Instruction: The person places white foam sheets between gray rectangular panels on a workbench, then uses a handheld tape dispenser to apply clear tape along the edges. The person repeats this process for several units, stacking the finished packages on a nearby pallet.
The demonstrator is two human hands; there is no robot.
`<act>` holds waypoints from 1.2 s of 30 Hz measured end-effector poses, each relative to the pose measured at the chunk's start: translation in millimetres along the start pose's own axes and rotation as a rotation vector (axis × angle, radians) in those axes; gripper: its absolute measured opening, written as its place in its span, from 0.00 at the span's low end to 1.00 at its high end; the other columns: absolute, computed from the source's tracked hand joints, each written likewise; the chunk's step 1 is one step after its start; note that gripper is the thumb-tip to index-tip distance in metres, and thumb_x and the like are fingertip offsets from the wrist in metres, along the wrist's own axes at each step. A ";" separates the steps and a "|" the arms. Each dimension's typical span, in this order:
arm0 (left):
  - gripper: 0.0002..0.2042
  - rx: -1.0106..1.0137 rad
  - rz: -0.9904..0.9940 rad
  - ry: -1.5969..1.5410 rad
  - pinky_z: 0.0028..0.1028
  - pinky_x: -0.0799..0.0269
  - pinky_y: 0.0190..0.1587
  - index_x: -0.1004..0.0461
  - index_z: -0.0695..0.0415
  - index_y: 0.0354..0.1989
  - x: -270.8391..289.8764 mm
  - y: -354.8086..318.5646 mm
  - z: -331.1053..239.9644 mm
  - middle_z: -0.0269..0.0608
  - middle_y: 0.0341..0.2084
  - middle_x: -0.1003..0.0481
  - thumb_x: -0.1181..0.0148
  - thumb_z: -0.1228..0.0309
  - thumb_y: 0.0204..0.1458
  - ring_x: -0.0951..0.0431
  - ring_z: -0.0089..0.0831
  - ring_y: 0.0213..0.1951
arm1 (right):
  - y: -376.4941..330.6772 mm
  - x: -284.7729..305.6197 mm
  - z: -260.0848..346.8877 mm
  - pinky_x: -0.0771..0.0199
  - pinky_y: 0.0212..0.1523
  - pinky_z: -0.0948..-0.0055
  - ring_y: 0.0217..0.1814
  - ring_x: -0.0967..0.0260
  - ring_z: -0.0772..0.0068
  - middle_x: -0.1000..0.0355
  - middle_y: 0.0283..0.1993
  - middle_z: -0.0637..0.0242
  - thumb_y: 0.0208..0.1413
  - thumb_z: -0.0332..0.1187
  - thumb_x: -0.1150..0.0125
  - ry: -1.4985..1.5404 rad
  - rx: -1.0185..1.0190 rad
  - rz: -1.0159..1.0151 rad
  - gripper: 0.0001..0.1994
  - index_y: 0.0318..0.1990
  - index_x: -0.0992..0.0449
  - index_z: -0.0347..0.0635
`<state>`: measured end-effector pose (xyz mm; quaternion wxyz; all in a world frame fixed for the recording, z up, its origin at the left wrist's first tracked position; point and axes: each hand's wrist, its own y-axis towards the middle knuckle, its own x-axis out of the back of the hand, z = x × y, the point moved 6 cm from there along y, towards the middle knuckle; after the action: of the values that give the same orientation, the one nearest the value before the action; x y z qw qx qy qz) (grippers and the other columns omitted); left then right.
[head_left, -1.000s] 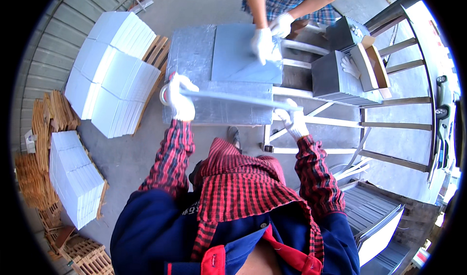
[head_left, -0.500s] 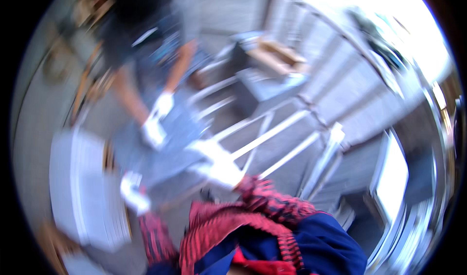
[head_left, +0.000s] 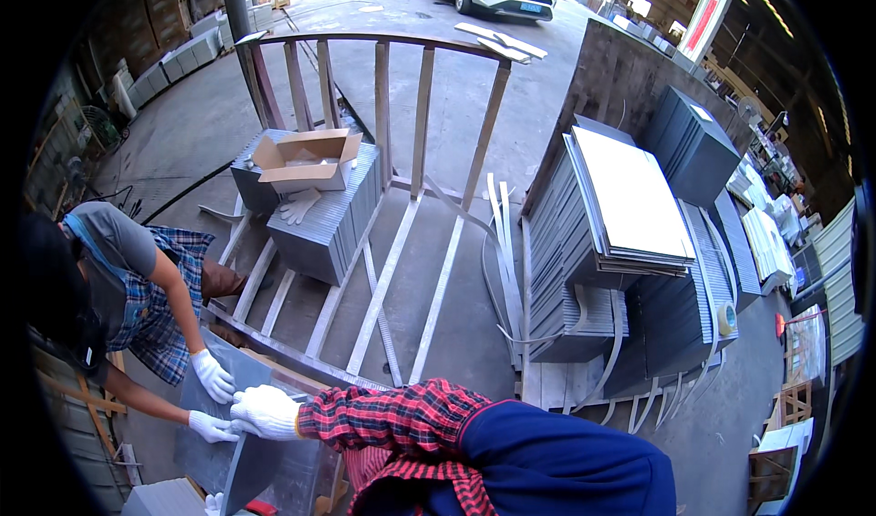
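Gripping the grey tile (head_left: 239, 425) with our right hand (head_left: 265, 411) closed, left hand (head_left: 213, 502) probably underneath, we keep it level.

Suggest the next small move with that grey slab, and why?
Probably ease the grey slab toward the wooden crate, in step with the co-worker. The right hand grips its upper edge, the co-worker's gloved hands hold it too, and it is tilted, not yet set down.
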<state>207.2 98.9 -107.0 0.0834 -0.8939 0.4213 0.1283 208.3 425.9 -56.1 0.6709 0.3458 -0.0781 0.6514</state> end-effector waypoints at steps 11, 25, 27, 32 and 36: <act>0.22 0.318 0.143 0.010 0.38 0.30 0.51 0.27 0.63 0.52 14.4 87.8 55.8 0.43 0.40 0.27 0.52 0.57 0.60 0.25 0.37 0.44 | 39.4 -3.7 -19.1 0.28 0.37 0.54 0.36 0.28 0.46 0.28 0.33 0.52 0.56 0.37 0.42 0.021 -0.083 -0.037 0.08 0.35 0.24 0.43; 0.17 0.335 0.210 -0.027 0.34 0.31 0.53 0.21 0.62 0.41 -22.8 108.0 35.9 0.46 0.41 0.20 0.50 0.60 0.61 0.23 0.34 0.46 | 101.5 -22.4 -36.0 0.27 0.47 0.58 0.44 0.26 0.45 0.24 0.42 0.49 0.64 0.48 0.47 -0.121 -0.004 0.125 0.19 0.45 0.20 0.41; 0.17 0.332 0.228 -0.016 0.32 0.32 0.55 0.21 0.61 0.41 -18.5 118.5 41.7 0.43 0.42 0.20 0.50 0.59 0.61 0.23 0.34 0.46 | 101.0 -23.4 -38.7 0.26 0.47 0.58 0.44 0.25 0.47 0.23 0.43 0.51 0.65 0.51 0.50 -0.175 -0.033 0.152 0.22 0.47 0.20 0.42; 0.19 0.331 0.258 0.013 0.31 0.32 0.53 0.21 0.63 0.41 -21.6 112.9 37.0 0.44 0.41 0.20 0.52 0.59 0.62 0.23 0.34 0.46 | 105.1 -31.2 -47.1 0.26 0.47 0.58 0.44 0.25 0.47 0.23 0.42 0.50 0.65 0.53 0.52 -0.186 0.062 0.116 0.23 0.47 0.20 0.43; 0.19 0.305 0.253 0.072 0.33 0.32 0.55 0.22 0.65 0.44 -21.8 104.8 28.7 0.47 0.44 0.21 0.53 0.61 0.62 0.24 0.37 0.47 | 94.9 -28.5 -43.3 0.26 0.46 0.58 0.43 0.25 0.48 0.24 0.41 0.51 0.65 0.51 0.52 -0.166 0.066 0.058 0.22 0.44 0.20 0.43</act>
<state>108.2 56.1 -132.2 0.1861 -0.8150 0.5473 0.0403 101.3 418.7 -69.9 0.6313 0.4180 -0.1220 0.6417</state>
